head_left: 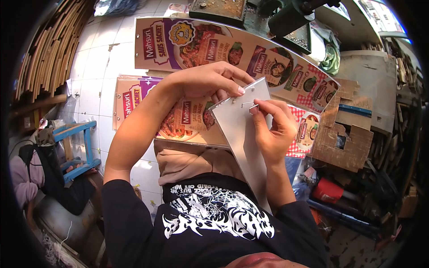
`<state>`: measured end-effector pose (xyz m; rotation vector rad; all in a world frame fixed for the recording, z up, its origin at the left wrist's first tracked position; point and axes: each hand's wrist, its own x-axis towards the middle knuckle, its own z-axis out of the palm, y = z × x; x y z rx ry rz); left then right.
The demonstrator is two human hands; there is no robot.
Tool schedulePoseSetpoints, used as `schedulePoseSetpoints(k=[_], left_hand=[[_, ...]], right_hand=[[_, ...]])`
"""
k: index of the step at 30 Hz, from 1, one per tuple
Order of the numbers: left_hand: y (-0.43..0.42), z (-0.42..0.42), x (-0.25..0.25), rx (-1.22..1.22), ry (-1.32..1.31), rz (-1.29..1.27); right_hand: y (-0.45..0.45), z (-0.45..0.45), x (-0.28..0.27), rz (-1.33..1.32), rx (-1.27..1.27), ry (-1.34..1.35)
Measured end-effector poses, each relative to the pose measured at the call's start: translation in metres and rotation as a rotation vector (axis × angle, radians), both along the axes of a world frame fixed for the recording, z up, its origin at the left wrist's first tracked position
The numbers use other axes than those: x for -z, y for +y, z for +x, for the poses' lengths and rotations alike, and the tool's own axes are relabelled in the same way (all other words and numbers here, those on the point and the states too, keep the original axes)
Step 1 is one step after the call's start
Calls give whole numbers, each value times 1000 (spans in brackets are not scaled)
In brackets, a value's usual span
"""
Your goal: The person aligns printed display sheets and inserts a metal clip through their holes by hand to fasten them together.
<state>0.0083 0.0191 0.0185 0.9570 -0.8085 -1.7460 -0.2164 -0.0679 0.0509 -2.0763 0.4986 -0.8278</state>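
Observation:
A narrow light grey-white panel (pixel 243 134) is tilted across my lap, with small rivet-like marks near its upper end. My left hand (pixel 214 80) grips that upper end, thumb on its face and the other fingers partly hidden behind it. Over the panel, my right hand (pixel 275 125) pinches a small bent metal wire hook (pixel 247 105) between thumb and fingertips, close to the panel's surface. Printed Mahsuri sauce panels lie beneath and beyond my hands: a long upper one (pixel 156 56) and a lower stack (pixel 127 85) partly covered by my left arm.
Dark green metal machinery (pixel 292 22) with trays of small parts stands at the far side. Cut cardboard (pixel 344 143) lies at the right, near a red container (pixel 327 191). To the left are a blue frame (pixel 89 143) and stacked brown strips (pixel 53 44).

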Motion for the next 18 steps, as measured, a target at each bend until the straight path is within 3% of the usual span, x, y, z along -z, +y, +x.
schedulePoseSetpoints(k=[18], left_hand=[[-3,0,6,-48,-44,-65]], right_hand=[[7,11,10,-25,15,-95]])
